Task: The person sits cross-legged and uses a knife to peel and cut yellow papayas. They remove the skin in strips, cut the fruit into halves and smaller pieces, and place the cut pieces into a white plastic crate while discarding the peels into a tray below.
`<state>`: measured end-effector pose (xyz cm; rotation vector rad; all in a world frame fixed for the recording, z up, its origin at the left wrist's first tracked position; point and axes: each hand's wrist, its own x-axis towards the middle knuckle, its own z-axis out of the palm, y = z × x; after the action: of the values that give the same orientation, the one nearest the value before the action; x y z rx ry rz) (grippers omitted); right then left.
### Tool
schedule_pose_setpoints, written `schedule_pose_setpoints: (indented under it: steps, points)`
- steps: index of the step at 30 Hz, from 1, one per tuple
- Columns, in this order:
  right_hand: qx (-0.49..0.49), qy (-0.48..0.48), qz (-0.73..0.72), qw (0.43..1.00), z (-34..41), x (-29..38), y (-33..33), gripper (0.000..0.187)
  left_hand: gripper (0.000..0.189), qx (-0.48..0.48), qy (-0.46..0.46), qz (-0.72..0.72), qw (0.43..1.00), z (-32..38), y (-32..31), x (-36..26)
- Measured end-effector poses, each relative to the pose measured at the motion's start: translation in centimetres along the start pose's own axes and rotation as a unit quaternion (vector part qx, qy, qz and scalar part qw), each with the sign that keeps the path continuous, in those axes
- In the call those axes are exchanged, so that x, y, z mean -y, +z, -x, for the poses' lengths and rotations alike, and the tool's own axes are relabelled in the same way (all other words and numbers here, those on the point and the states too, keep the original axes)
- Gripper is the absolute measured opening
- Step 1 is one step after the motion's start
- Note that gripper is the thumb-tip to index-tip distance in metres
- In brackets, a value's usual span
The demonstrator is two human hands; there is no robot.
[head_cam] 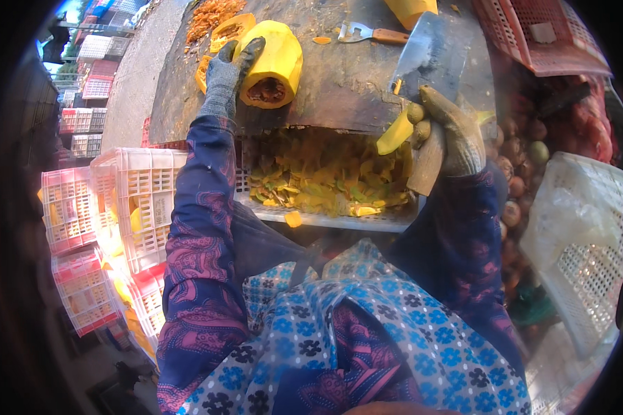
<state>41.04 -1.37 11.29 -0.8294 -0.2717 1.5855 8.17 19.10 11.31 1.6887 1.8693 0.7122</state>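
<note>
My left hand (233, 67), in a grey glove, rests against the left side of a peeled yellow pumpkin piece (285, 57) on a worn wooden board (337, 93). The pumpkin's near end shows a dark seed hollow. My right hand (449, 129), in a soiled glove, grips the wooden handle of a broad cleaver (428, 52), blade pointing away. A strip of yellow peel (395, 134) lies against its fingers. Cut pumpkin pieces (233, 30) lie beyond my left hand, and a peeler with a wooden handle (389, 36) lies left of the blade.
Below the board's near edge stands a white plastic crate (332, 223) full of peelings. Plastic crates (150, 207) are stacked at the left. Onions (514, 171) lie at the right, beside a white perforated basket (592, 270). Orange pulp (213, 18) is heaped on the board's far left.
</note>
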Motion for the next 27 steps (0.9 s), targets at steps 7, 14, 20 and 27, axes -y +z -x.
schedule_pose_setpoints:
  steps: [7, 14, 20, 27]
  points:
    - [0.022, 0.080, 0.100, 0.992, -6.6, -2.9, 4.4, 0.037, 0.076, 0.141, -0.130, 0.310, 0.931, -2.6, -0.1, 3.0]
    - [0.047, 0.131, 0.017, 0.990, -13.1, -7.5, 7.6, 0.031, 0.072, 0.187, -0.107, 0.325, 0.921, 0.7, 0.2, 1.1]
    - [0.138, -0.041, 0.251, 0.957, -15.3, -9.4, 5.8, 0.035, 0.051, 0.176, -0.084, 0.535, 0.822, 3.1, 1.0, 2.9]
    - [0.191, -0.098, 0.306, 0.928, -14.6, -6.7, 6.7, 0.026, 0.052, 0.133, 0.054, 0.490, 0.860, 4.3, 0.8, 1.2]
